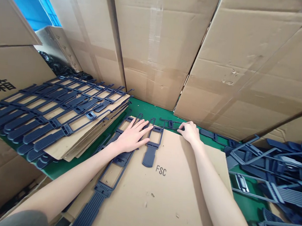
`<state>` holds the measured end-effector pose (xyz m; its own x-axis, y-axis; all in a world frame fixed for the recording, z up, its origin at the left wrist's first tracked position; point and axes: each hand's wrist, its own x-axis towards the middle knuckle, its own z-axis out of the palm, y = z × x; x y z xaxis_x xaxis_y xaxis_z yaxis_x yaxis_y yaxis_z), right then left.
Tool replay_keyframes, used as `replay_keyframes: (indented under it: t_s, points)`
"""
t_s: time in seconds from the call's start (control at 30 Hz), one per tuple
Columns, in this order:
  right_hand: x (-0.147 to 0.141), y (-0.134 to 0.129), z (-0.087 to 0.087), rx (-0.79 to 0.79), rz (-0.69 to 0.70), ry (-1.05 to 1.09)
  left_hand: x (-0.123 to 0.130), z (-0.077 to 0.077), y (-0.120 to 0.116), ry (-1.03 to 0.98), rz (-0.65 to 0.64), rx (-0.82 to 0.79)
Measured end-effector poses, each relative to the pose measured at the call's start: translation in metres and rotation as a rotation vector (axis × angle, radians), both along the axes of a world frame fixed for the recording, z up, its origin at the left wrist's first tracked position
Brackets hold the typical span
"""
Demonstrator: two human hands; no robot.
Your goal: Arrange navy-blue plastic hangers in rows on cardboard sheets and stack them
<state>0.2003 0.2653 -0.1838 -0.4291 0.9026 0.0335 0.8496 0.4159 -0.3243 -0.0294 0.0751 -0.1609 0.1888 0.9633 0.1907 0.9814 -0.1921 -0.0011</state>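
My left hand (131, 137) lies flat, fingers spread, over dark blue plastic frames at the left side of a cardboard sheet (172, 188). Its fingertips reach a small dark blue frame (153, 145) with a ribbed end, which lies on the sheet beside the FSC print. Under and below this hand runs a longer dark blue frame (106, 188). My right hand (190, 131) is at the sheet's far edge with thumb and forefinger pinched at the end of another dark blue part (170, 123).
Stacked cardboard sheets (81, 139) at left carry rows of dark blue frames (55, 104). A loose heap of similar parts (277, 166) covers the green table (151, 108) at right. Large cardboard boxes (159, 42) stand behind.
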Motion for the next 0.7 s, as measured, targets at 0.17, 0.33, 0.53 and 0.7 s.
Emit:
replay_keyframes:
  t_s: [0.17,0.33,0.53,0.7]
  points:
    - [-0.001,0.001,0.006,0.014,-0.008,0.043,-0.001,-0.001,0.0,-0.019,-0.002,0.01]
    - [0.007,0.004,0.015,0.016,-0.055,0.101,0.0,0.001,0.001,-0.005,-0.002,-0.001]
    - [0.015,0.008,0.027,0.016,-0.074,0.212,0.001,0.002,0.0,-0.041,-0.007,0.011]
    - [0.014,0.003,0.046,0.087,-0.071,0.53,-0.001,0.0,0.0,-0.036,-0.011,0.02]
